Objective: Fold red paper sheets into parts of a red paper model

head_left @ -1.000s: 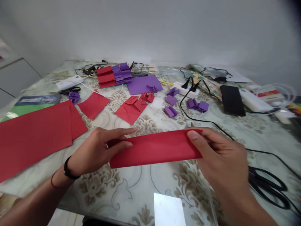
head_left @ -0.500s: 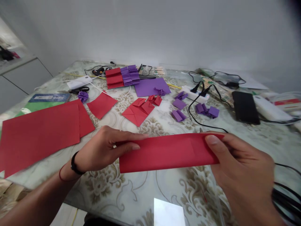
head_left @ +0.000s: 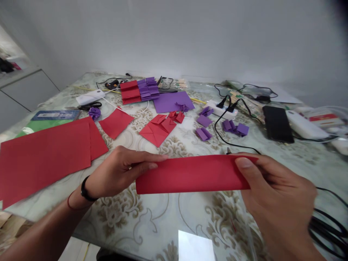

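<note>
Between my two hands a folded strip of red paper [head_left: 195,174] is held above the table, its long edges running left to right. My left hand [head_left: 122,172] pinches its left end along the top edge, thumb in front. At the other end my right hand [head_left: 277,192] grips it, thumb on the front face and fingers behind. Beyond the strip lie a creased red paper square [head_left: 156,132], small folded red pieces [head_left: 176,116] and folded purple pieces [head_left: 203,134]. Large red sheets [head_left: 46,156] rest to the left of my left hand.
A white power strip [head_left: 221,109] with black plugs and cables sits at the back right, near a black phone [head_left: 277,124]. Scissors [head_left: 89,106] and a purple paper flower [head_left: 94,113] lie at the back left. A purple sheet [head_left: 172,101] is near the wall.
The red strip has tilted slightly, so its front face looks a little narrower. Both hands keep their hold on it. The view has shifted slightly.
</note>
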Motion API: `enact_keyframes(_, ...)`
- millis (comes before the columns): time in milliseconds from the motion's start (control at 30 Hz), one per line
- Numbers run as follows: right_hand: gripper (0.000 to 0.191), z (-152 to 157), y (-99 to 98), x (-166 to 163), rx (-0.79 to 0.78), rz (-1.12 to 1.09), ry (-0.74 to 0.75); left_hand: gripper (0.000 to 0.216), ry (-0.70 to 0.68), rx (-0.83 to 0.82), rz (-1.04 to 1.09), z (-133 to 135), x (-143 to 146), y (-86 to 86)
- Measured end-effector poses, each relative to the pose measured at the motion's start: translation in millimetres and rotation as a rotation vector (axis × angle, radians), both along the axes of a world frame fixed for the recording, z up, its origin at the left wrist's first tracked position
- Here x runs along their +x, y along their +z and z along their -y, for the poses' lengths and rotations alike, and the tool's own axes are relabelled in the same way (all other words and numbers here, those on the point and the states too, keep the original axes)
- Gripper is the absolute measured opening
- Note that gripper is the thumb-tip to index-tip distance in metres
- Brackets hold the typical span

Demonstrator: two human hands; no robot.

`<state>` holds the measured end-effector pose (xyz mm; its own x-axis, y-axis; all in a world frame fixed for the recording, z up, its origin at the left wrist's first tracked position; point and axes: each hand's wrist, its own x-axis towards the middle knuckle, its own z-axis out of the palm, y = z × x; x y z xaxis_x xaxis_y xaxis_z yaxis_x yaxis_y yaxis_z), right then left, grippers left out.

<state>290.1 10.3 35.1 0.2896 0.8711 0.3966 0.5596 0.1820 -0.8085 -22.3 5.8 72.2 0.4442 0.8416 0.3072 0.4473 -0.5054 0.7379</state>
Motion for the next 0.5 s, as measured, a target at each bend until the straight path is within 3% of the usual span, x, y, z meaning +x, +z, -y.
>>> enact_keyframes(133, 0.016, -1, 2.5, -5, 0.005, -0.022, 0.066, 0.034, 0.000, -0.013, -0.073, -1, 1, -1.1)
enact_keyframes(333, 0.015, 5, 3.9, -26, -0.035, 0.027, 0.284, 0.041, 0.062, 0.140, -0.354, 4, 14, -15.2)
enact_keyframes(500, 0.015, 10, 7.3, -35, -0.055, -0.007, 0.382, 0.049, -0.103, 0.111, -0.306, 9, 24, -18.6)
